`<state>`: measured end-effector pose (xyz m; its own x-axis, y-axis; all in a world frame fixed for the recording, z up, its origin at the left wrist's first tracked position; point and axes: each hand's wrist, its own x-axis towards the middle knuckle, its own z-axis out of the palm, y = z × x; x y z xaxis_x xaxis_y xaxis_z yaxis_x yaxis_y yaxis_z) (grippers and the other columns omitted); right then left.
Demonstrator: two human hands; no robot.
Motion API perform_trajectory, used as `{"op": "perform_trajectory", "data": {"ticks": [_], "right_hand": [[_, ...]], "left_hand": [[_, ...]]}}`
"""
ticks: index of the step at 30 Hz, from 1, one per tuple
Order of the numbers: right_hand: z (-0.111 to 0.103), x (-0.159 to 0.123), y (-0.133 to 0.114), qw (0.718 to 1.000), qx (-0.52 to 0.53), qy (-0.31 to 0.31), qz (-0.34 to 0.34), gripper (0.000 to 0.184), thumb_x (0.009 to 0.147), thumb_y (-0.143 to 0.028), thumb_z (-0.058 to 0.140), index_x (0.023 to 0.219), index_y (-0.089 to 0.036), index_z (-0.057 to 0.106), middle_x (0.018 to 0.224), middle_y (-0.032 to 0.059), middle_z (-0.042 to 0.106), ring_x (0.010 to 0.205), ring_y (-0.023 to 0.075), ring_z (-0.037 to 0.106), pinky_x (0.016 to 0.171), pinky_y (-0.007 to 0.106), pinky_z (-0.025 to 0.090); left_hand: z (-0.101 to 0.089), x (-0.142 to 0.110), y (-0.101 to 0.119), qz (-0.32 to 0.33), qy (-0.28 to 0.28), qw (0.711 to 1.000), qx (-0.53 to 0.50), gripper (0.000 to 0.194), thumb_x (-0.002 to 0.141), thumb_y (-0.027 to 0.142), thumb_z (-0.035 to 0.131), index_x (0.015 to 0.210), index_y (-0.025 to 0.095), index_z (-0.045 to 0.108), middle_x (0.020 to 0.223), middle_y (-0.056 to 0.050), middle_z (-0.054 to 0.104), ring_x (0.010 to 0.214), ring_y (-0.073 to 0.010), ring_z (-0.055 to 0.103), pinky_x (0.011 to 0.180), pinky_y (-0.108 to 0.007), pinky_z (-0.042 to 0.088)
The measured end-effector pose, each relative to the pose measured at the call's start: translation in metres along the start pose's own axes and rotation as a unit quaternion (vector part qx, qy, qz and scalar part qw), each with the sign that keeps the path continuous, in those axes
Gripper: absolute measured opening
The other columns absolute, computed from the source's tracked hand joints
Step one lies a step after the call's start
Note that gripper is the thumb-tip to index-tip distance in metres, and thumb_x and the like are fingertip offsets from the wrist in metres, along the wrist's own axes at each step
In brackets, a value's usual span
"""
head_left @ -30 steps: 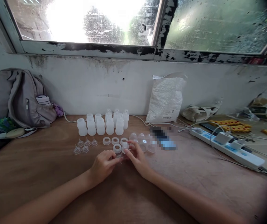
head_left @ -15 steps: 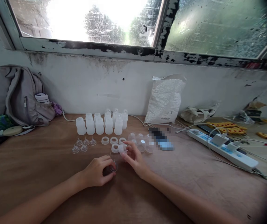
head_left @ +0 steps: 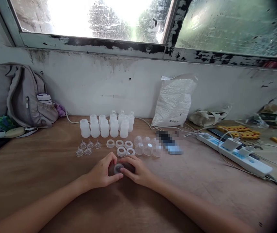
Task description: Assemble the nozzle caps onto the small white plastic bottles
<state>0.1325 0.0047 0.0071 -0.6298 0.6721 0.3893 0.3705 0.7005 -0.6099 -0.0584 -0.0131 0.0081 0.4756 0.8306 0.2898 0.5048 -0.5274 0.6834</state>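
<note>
Low over the wooden table, my two hands meet around a clear bottle nipple with a translucent collar ring about it. My left hand is closed on the nipple from the left, thumb at the near side. From the right, my right hand grips the ring with bent fingers. How deep the nipple sits in the ring, I cannot tell. Just beyond lie several loose collar rings. Loose nipples stand to the left, clear domed caps to the right.
Several frosted bottles stand in rows behind, some topped with nipples. A backpack is at the left. White package, phone partly blurred out, power strip with cables and yellow plastic parts occupy the right.
My right hand has moved nearer and left, bringing the collar ring from beside the loose rings to the nipple at my left hand. The view has shifted slightly.
</note>
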Motion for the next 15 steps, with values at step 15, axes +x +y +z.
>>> {"op": "perform_trajectory", "data": {"ticks": [15], "right_hand": [[0.005, 0.001, 0.000, 0.975, 0.149, 0.121, 0.115, 0.015, 0.081, -0.033, 0.048, 0.080, -0.018, 0.052, 0.074, 0.0009, 0.054, 0.066, 0.0117, 0.050, 0.061, 0.023, 0.041]], "left_hand": [[0.009, 0.005, 0.004, -0.066, 0.035, 0.984, -0.160, 0.028, 0.072, 0.029, 0.058, 0.089, 0.019, 0.039, 0.082, 0.000, 0.053, 0.067, -0.0103, 0.052, 0.060, -0.024, 0.044]]}}
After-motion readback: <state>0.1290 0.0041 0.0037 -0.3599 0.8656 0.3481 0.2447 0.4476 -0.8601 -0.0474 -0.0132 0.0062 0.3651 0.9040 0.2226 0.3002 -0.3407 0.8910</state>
